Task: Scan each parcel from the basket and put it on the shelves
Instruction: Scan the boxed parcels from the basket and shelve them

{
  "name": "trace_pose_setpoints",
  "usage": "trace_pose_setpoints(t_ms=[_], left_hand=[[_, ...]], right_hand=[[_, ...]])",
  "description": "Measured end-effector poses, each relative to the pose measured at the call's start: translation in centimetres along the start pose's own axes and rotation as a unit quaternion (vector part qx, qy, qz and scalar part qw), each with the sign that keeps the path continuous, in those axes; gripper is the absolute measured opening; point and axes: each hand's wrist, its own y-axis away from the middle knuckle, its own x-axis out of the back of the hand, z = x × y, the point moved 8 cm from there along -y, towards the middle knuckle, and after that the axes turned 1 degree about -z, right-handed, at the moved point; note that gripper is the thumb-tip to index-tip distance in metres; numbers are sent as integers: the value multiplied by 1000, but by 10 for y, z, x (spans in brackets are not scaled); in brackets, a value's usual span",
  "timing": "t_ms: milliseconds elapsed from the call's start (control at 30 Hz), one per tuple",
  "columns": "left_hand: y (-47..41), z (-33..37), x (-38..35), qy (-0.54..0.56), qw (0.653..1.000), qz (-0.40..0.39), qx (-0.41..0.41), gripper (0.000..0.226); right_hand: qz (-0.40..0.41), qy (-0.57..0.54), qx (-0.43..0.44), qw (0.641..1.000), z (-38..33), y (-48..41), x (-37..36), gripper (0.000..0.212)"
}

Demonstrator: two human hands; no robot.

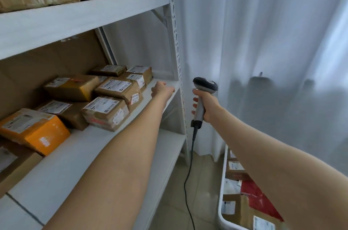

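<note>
My left hand (pixel 162 91) reaches over the right end of the middle shelf (pixel 105 158), just right of a cluster of brown taped parcels (pixel 117 89). Its fingers hang loosely bent and nothing shows in them. My right hand (pixel 207 104) grips the grey handle of a barcode scanner (pixel 205 84), held upright beside the shelf's perforated post, and the scanner's black cable (pixel 189 169) hangs down to the floor. At the bottom right stands the white basket (pixel 222 182), where several parcels lie, one of them red (pixel 258 199).
An orange parcel (pixel 40 131) and more brown boxes lie at the left of the middle shelf. Larger boxes fill the upper shelf (pixel 79 15). The white shelf post (pixel 178 71) stands between my hands. A white curtain (pixel 263 41) hangs to the right over a tiled floor.
</note>
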Motion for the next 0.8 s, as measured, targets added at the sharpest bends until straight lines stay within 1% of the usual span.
trace_pose_setpoints(t_ms=[67, 200, 333, 400, 600, 800], left_hand=[[11, 13, -30, -9, 999, -29, -12, 56], [39, 34, -94, -12, 996, -77, -38, 58], [77, 55, -163, -10, 992, -116, -42, 56], [103, 66, -199, -15, 990, -131, -45, 53], [175, 76, -302, -41, 983, -174, -43, 55], [210, 55, -375, -71, 974, -212, -20, 53]], right_hand=[[16, -6, 4, 1000, -4, 5, 30, 19], [62, -19, 12, 998, -10, 19, 98, 22], [105, -46, 18, 993, -13, 39, 178, 42], [121, -67, 11, 990, -11, 51, 222, 48], [163, -121, -34, 979, 9, 81, 344, 51], [186, -154, -69, 968, 48, 76, 421, 46]])
